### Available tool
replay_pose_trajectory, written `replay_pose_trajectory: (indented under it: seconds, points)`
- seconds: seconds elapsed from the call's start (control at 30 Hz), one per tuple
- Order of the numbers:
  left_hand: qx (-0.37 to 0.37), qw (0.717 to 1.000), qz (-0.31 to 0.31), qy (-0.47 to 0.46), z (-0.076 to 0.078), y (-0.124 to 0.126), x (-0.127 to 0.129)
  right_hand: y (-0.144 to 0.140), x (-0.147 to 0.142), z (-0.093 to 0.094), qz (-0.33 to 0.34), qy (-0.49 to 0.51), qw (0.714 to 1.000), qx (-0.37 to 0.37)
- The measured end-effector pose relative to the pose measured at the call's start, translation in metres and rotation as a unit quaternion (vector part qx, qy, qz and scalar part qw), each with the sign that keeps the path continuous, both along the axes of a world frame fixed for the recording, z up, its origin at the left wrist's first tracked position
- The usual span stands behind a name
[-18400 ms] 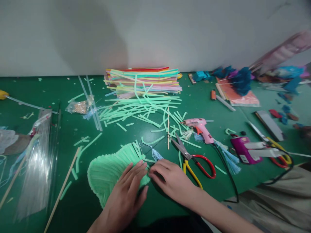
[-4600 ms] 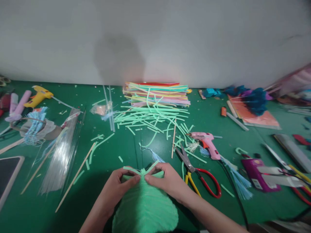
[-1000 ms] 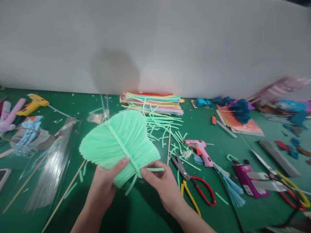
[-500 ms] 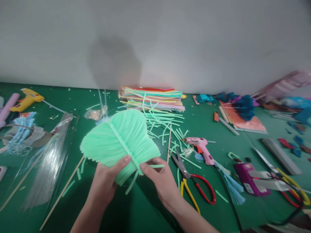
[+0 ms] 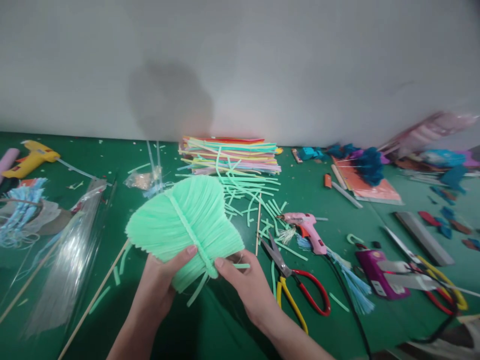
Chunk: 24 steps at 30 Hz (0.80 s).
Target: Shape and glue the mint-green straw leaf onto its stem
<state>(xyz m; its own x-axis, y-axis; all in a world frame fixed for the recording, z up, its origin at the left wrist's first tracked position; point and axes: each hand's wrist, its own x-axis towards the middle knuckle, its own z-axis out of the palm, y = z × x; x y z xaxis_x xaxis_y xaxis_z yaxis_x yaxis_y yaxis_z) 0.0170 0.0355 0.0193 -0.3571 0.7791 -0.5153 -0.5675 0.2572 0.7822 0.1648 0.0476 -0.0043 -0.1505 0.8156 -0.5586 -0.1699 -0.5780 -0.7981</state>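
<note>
Fan (image 5: 183,220) of green strips is lifted above the bench (image 5: 232,330); left hand (image 5: 159,287) grips its base, right hand (image 5: 245,287) pinches the tie ends, which should probably stay tight so strips cannot slip

text: none legible | purple box (image 5: 376,269) label: too blurred to read

Both hands hold a mint-green fan of strips (image 5: 185,220) raised above the green tabletop (image 5: 225,330). The left hand (image 5: 159,285) grips its lower edge; the right hand (image 5: 247,285) pinches its tied base. Red-and-yellow scissors (image 5: 296,290) lie just right, near a pink glue gun (image 5: 305,227).
</note>
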Motion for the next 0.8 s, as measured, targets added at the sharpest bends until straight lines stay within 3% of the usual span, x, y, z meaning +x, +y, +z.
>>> replay_pose_trajectory:
  seconds: [0.13,0.37,0.8]
  points:
    - [0.005,1.0,-0.001,-0.003,-0.003,0.0,0.0,0.001,0.001,0.001,0.012,-0.003,1.0,0.009]
    - [0.011,1.0,-0.004,-0.007,-0.005,-0.001,-0.001,0.004,-0.003,0.006,0.101,-0.001,0.993,0.062]
    - [-0.001,1.0,0.017,0.008,-0.009,-0.003,-0.002,0.004,-0.012,0.004,0.062,-0.002,0.997,0.049]
